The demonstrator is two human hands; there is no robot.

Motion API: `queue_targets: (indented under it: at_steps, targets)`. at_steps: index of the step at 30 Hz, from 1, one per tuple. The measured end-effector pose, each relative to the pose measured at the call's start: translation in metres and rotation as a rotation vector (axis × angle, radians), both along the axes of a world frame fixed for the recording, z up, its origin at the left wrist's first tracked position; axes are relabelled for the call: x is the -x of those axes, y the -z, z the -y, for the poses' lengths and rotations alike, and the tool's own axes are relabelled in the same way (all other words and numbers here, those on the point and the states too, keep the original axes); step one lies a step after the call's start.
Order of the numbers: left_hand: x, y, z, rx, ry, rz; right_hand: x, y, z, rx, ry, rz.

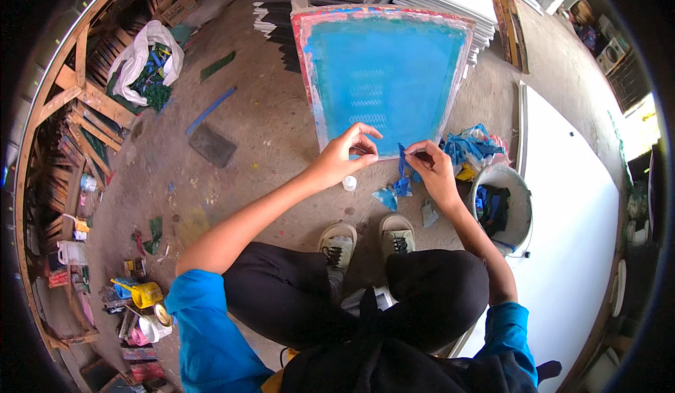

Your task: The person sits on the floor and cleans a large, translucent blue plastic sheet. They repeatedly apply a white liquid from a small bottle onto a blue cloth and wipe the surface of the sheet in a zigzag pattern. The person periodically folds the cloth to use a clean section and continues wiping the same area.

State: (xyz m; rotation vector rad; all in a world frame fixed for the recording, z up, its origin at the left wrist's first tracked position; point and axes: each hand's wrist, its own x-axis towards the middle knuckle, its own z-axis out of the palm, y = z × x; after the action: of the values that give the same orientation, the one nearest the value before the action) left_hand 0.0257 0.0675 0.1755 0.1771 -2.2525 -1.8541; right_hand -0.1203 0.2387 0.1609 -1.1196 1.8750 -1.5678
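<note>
Right hand point(432, 169) has a blue strip point(402, 157) pinched near the blue screen point(394, 55)'s near edge, long axis pointing that way — left hand point(351, 152) is apart to its left, fingers curled, can't tell if holding anything.

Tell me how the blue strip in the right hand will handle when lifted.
The blue strip is probably floppy, since it looks thin and narrow. It is likely very light: the right hand pinches it with just the tips of its fingers. It may crumple easily, judging by the creased blue scraps lying nearby.
</note>
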Motion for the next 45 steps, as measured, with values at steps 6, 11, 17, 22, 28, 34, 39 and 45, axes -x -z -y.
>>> queue_targets:
  at_steps: [6, 11, 17, 22, 28, 34, 39, 45]
  targets:
    - [0.016, 0.019, -0.006, 0.207, 0.055, -0.084, -0.005, 0.003, 0.002, 0.007, -0.083, 0.096]
    - [0.027, 0.019, -0.001, 0.167, -0.005, 0.007, 0.002, 0.014, 0.0, -0.037, -0.054, 0.112]
    - [0.027, 0.029, 0.01, -0.031, -0.06, 0.118, 0.0, 0.032, 0.019, 0.026, -0.016, 0.017]
    - [0.032, 0.046, 0.014, -0.094, -0.174, 0.097, -0.014, 0.069, 0.042, -0.007, -0.098, 0.18]
    - [0.029, 0.08, 0.021, -0.125, -0.249, 0.112, -0.022, 0.104, 0.056, -0.056, 0.022, 0.383]
    - [0.002, 0.126, 0.035, 0.022, -0.229, 0.265, -0.011, 0.141, 0.053, -0.21, 0.104, 0.218]
    - [-0.047, 0.204, 0.035, 0.263, -0.236, 0.486, -0.007, 0.157, 0.055, -0.384, 0.046, -0.069]
    - [-0.023, 0.235, 0.003, 0.535, -0.293, 0.319, -0.01, 0.188, 0.056, -0.29, 0.033, -0.176]
